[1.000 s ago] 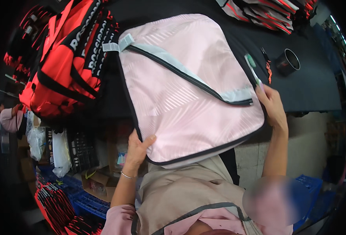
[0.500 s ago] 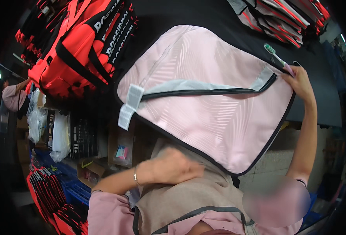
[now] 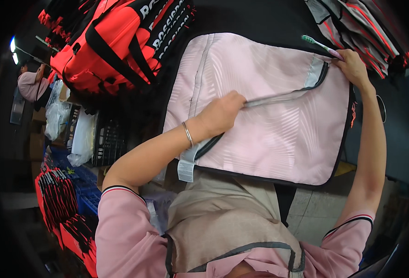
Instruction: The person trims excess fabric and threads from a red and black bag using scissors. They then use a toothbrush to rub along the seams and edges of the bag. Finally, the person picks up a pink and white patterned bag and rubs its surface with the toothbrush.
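Observation:
A pale pink patterned fabric panel with black edging [image 3: 269,143] lies in front of me, partly on the dark table. Across it runs an opening with a grey edge strip [image 3: 278,98]. My left hand [image 3: 220,113] is closed in a fist on this strip near the panel's middle; the fingertips are hidden. At the upper right corner, my right hand [image 3: 351,67] holds a toothbrush [image 3: 322,46] with green-and-white bristles pointing left. Its fingers also rest at the panel's edge. A white label [image 3: 186,170] hangs from the panel's lower left, below my left wrist.
Red bags with black straps [image 3: 107,51] are piled at the upper left. Folded grey-and-red pieces [image 3: 352,32] lie at the upper right. On the left are a black crate [image 3: 109,139], clear plastic bags [image 3: 55,116] and stacked red pieces [image 3: 58,197]. Another person [image 3: 31,83] stands far left.
My left hand has moved up from in front of the apron onto the panel and grips the strip. The panel has turned and its lower edge sits higher. The toothbrush has tilted flatter.

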A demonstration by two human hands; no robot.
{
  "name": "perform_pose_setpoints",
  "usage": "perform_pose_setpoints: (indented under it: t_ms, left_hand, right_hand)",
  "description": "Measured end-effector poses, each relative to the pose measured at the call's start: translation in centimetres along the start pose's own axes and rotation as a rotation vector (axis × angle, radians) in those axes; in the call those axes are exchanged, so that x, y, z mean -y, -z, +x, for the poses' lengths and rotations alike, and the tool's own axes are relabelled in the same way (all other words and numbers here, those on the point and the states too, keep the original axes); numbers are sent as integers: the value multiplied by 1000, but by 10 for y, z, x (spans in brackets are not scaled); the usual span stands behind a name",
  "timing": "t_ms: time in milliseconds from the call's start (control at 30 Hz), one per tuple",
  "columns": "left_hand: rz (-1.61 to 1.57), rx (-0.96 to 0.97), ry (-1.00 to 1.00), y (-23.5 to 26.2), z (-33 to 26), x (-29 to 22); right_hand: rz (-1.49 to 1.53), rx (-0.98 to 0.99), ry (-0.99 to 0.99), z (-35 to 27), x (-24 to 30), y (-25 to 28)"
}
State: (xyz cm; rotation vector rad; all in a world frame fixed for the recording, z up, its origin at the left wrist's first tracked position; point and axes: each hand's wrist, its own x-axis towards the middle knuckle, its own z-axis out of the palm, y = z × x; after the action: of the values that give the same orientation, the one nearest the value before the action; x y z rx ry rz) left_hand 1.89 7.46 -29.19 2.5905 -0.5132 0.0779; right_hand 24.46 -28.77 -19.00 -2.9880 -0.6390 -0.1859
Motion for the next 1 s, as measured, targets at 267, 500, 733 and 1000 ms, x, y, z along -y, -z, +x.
perform_pose_setpoints:
  t_ms: [267,500,733,1000]
  left_hand:
    - [-775,-386,295,-20,-11,-25]
    - [-664,-441,267,-40,-21,-60]
    - [30,-675,417,20,-82,-20]
    - [-506,-654,496,-19,-101,21]
  right_hand:
    - [471,-339,-125,-7,23,-45]
    - [603,-297,-4,-53,69,-58]
    - [715,-253,-173,-96,92,-104]
    - [709,-329,-192,-94,101,-124]
